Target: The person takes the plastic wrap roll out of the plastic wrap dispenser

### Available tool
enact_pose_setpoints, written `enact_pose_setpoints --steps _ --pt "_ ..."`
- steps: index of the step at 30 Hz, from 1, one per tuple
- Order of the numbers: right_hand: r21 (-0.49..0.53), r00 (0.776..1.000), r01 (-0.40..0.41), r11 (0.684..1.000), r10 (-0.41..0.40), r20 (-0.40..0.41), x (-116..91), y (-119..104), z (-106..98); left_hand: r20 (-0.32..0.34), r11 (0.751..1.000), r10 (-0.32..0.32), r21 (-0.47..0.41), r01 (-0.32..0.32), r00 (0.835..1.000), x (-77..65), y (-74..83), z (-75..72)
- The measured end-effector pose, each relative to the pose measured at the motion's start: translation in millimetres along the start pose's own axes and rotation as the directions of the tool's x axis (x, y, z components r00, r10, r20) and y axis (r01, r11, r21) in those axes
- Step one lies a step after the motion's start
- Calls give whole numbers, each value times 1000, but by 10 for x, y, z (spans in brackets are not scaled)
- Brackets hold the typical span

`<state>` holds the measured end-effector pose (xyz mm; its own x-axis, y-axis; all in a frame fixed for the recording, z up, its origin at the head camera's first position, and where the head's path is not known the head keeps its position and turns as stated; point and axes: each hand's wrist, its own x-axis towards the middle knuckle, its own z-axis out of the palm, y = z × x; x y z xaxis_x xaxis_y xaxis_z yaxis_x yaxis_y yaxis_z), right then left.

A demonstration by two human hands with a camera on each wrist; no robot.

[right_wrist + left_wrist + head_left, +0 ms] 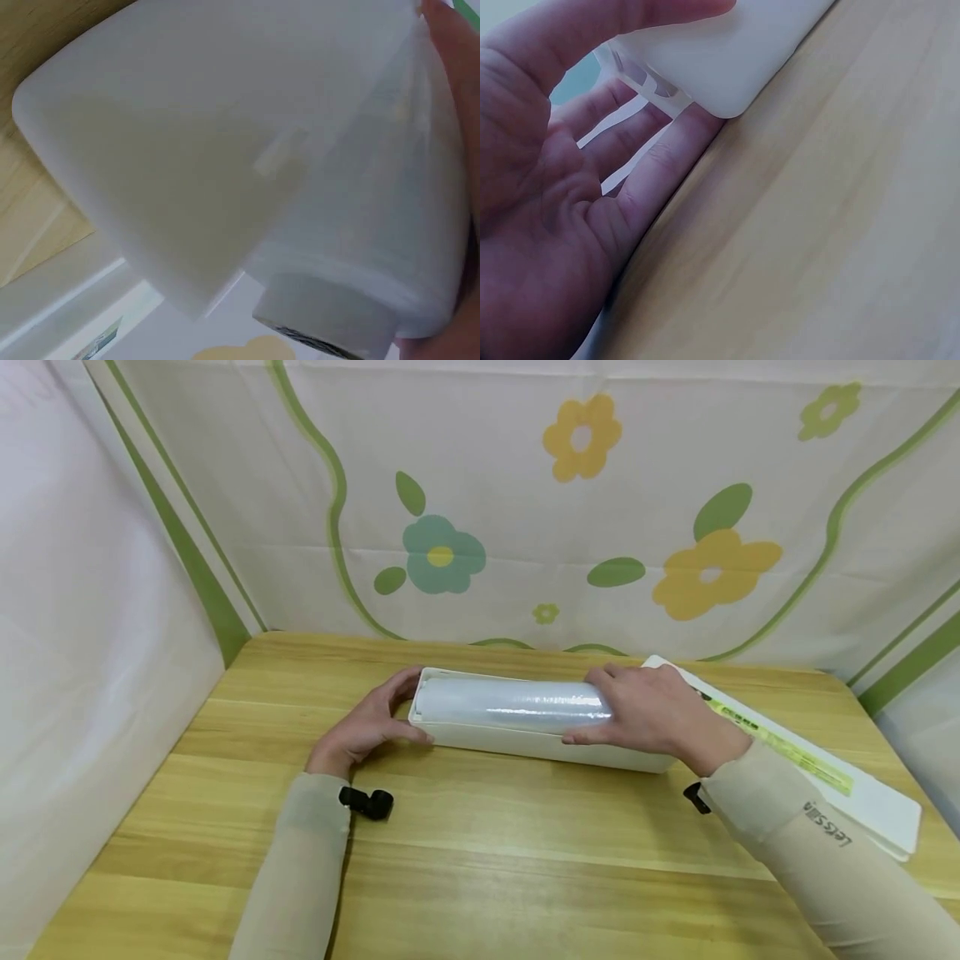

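Note:
A long, open white box [510, 745] lies on the table with a roll of clear plastic wrap [510, 703] in it. My left hand [369, 720] grips the box's left end, thumb at the front wall and fingers behind. In the left wrist view, the lower fingers reach under the box corner [720, 71]. From above, my right hand [651, 708] grasps the roll near its right end, thumb at the front and fingers across the back. The right wrist view shows the roll's core end [326, 311] sticking up past the box wall [150, 165].
A long white lid [862, 802] with a yellow-green label [787, 745] lies slanted at the right, beside my right forearm. Behind the wooden table [465, 868] hangs a flowered cloth [510, 510], with more cloth at both sides.

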<state>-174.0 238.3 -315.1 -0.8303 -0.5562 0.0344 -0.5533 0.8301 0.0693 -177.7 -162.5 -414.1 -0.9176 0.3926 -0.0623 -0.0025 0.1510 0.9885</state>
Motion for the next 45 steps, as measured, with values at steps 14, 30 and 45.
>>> enact_pose_setpoints --steps 14,30,45 --pt "50 987 0 999 8 -160 -59 83 44 -34 1000 -23 -8 23 999 -5 9 -2" --pt "103 813 163 981 -74 -578 -217 259 -33 -52 999 -29 -23 28 998 -3 -9 6" --pt "-56 724 166 984 -160 -671 -792 338 100 -54 999 -49 -12 48 997 5 -15 5"
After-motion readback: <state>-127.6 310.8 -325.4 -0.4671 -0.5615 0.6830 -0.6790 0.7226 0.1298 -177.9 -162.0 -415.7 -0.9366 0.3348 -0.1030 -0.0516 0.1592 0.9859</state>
